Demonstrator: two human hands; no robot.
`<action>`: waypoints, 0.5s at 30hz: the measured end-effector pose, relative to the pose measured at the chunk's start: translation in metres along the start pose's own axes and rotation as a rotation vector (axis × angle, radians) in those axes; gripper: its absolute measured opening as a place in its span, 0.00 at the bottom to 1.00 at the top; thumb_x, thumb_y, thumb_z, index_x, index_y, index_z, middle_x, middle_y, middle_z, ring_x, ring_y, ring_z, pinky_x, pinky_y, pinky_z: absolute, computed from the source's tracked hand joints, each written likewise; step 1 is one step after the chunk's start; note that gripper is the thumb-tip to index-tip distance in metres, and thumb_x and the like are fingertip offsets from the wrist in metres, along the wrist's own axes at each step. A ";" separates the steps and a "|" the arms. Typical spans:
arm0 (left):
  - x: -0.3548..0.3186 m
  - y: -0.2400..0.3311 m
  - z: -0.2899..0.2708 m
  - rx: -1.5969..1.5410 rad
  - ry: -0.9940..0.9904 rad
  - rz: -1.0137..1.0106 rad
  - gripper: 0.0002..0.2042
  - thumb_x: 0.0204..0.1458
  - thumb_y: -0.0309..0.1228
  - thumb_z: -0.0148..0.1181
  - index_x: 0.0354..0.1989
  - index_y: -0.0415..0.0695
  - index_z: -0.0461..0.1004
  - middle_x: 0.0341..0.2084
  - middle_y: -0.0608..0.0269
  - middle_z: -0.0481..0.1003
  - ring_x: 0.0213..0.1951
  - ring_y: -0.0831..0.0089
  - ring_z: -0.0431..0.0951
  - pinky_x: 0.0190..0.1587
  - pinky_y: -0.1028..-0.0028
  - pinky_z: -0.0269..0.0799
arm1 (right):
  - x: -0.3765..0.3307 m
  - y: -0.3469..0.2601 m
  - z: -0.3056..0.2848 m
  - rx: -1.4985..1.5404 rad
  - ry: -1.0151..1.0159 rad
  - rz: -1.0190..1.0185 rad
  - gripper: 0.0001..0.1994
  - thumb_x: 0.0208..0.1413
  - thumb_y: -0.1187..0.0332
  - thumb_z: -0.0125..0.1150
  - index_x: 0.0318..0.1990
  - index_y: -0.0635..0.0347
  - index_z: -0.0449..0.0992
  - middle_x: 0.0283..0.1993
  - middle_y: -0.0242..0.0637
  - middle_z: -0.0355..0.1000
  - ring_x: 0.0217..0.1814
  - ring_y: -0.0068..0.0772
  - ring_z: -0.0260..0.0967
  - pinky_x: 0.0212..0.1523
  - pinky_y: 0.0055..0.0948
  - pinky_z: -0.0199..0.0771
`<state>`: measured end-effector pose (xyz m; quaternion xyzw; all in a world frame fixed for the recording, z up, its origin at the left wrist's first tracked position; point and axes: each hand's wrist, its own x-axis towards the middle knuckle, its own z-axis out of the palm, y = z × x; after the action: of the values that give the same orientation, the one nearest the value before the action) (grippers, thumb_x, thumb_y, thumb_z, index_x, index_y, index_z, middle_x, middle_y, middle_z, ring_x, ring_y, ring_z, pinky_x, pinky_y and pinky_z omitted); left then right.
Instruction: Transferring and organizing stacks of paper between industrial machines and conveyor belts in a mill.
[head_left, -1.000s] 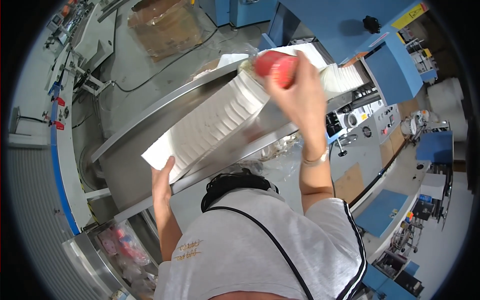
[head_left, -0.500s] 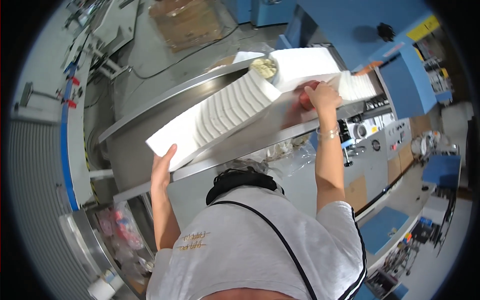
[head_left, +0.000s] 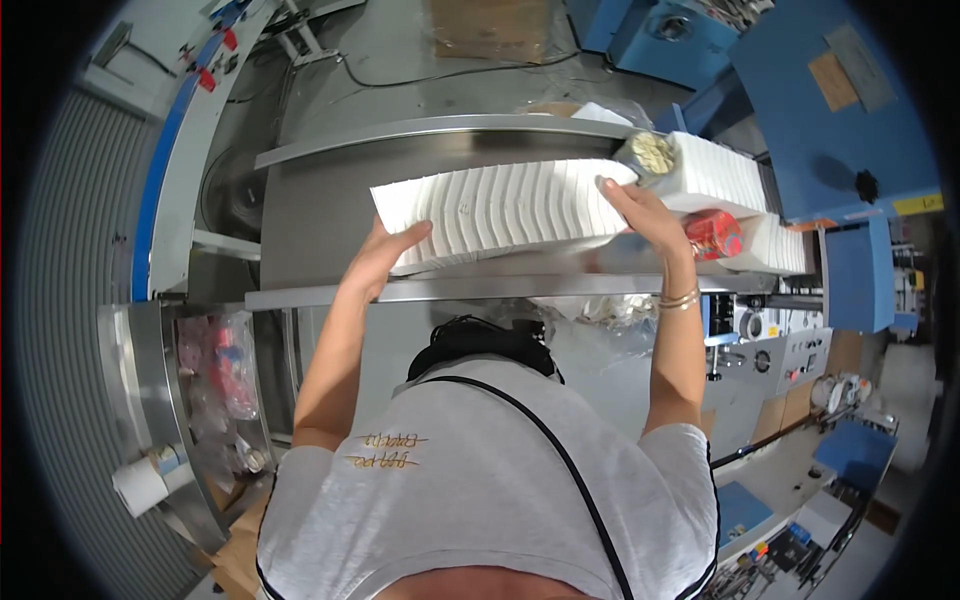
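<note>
The left hand [head_left: 385, 255] is pressing its spread fingers [head_left: 412, 233] flat against the near end of a long white stack of folded, fanned paper sheets [head_left: 505, 205], with the thumb side tucked under the stack's lower corner. The right hand [head_left: 645, 215] is clamping the far end of the same stack, its fingers [head_left: 612, 190] lying together across the end face, so the stack is being squeezed lengthwise between the two palms. The stack is lying on its side, tilted a little, on the flat grey metal chute [head_left: 320, 215] that is running across in front of the person, between the chute's two raised steel rails. Just beyond the right fingers, a second white block of stacked sheets [head_left: 725, 175] is resting further along the chute, touching or nearly touching the held stack; which, I cannot tell. A small round yellowish object [head_left: 653, 152] is sitting just above those fingers, and a red crumpled wrapper-like object [head_left: 712, 232] is lying just beside the right wrist. Further out past the second block, a blue machine housing [head_left: 810, 120] is standing. Well away from the left fingers, a clear bag of pink and red scraps [head_left: 225, 365] is hanging in a steel bin.
</note>
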<state>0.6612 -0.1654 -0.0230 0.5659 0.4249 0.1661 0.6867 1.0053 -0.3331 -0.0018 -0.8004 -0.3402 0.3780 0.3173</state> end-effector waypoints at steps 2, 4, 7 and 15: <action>0.001 -0.002 -0.029 -0.019 -0.033 -0.061 0.42 0.48 0.42 0.61 0.65 0.35 0.44 0.62 0.50 0.54 0.64 0.61 0.51 0.64 0.64 0.44 | 0.005 0.007 -0.001 0.151 -0.135 0.106 0.35 0.52 0.37 0.50 0.39 0.70 0.72 0.35 0.36 0.69 0.37 0.24 0.63 0.32 0.25 0.67; -0.002 0.010 -0.040 -0.083 -0.032 -0.126 0.42 0.49 0.44 0.60 0.66 0.35 0.44 0.63 0.51 0.53 0.65 0.61 0.49 0.65 0.65 0.42 | 0.007 0.026 0.009 0.231 0.036 0.097 0.38 0.53 0.38 0.49 0.54 0.71 0.65 0.50 0.42 0.68 0.51 0.28 0.62 0.43 0.28 0.66; 0.007 0.007 -0.046 -0.103 -0.162 -0.134 0.41 0.49 0.46 0.61 0.65 0.36 0.47 0.62 0.50 0.55 0.65 0.60 0.50 0.65 0.66 0.42 | 0.014 0.032 0.012 0.505 -0.153 0.200 0.40 0.53 0.40 0.53 0.62 0.66 0.57 0.63 0.42 0.59 0.68 0.34 0.49 0.62 0.30 0.52; 0.003 0.013 -0.043 -0.033 -0.069 -0.022 0.33 0.45 0.40 0.65 0.58 0.37 0.63 0.54 0.53 0.67 0.58 0.65 0.63 0.62 0.69 0.50 | 0.003 -0.039 0.087 0.301 -0.189 -0.097 0.33 0.48 0.60 0.65 0.58 0.69 0.61 0.55 0.39 0.64 0.56 0.31 0.60 0.59 0.28 0.57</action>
<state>0.6329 -0.1320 -0.0123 0.5550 0.4043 0.1457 0.7122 0.9234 -0.2870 -0.0179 -0.6874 -0.3464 0.4824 0.4181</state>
